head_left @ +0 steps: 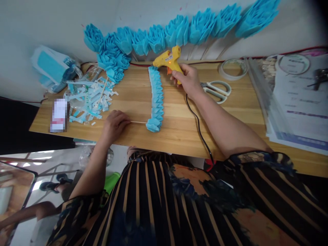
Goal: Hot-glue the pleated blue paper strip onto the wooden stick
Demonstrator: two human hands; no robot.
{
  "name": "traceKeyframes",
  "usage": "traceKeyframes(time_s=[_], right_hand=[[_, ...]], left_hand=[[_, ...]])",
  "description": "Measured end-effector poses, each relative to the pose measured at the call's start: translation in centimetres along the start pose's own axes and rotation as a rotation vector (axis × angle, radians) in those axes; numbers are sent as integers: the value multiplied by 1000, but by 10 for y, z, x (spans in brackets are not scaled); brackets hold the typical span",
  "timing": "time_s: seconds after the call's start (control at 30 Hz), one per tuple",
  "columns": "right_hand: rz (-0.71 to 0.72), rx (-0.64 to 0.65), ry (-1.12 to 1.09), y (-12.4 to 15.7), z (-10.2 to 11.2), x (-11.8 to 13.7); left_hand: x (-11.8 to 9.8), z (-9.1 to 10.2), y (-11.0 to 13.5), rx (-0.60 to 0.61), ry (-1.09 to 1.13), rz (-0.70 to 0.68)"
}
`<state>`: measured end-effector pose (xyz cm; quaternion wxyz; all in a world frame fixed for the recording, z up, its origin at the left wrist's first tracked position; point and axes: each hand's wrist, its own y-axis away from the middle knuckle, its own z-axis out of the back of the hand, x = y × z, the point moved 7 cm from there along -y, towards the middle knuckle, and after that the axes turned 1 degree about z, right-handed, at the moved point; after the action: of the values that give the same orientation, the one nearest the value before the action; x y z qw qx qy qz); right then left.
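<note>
My left hand [115, 125] is closed on a thin wooden stick [138, 122] near the table's front edge. The stick's other end runs into a blue bunched flower head [153, 125], at the near end of a long pleated blue strip [156, 92] lying flat on the wood. My right hand [186, 78] grips a yellow hot glue gun [167, 60] by its handle, a finger by the orange trigger. Its nozzle points left, close to the strip's far end; whether it touches cannot be made out. A small orange light glows on the gun's body.
Finished blue flowers [176, 30] line the wall, with more heaped at back left. Blue and white scraps [93, 97] and a phone [58, 114] lie left. Right are scissors [217, 90], a tape roll [233, 69] and papers [302, 109]. The gun's black cord [197, 119] crosses the front edge.
</note>
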<state>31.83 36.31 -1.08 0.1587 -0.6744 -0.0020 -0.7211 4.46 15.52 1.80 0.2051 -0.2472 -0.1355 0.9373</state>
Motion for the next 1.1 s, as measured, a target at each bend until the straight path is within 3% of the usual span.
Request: traceKeyframes(time_s=[0.4, 0.8, 1.1], right_hand=[[-77, -1, 7, 7, 1, 10], [-23, 35, 41, 4, -2, 5], [-25, -44, -62, 7, 0, 15]], left_hand=[[-2, 2, 0, -17, 102, 48], [3, 4, 1, -27, 128, 94], [5, 3, -2, -16, 104, 94]])
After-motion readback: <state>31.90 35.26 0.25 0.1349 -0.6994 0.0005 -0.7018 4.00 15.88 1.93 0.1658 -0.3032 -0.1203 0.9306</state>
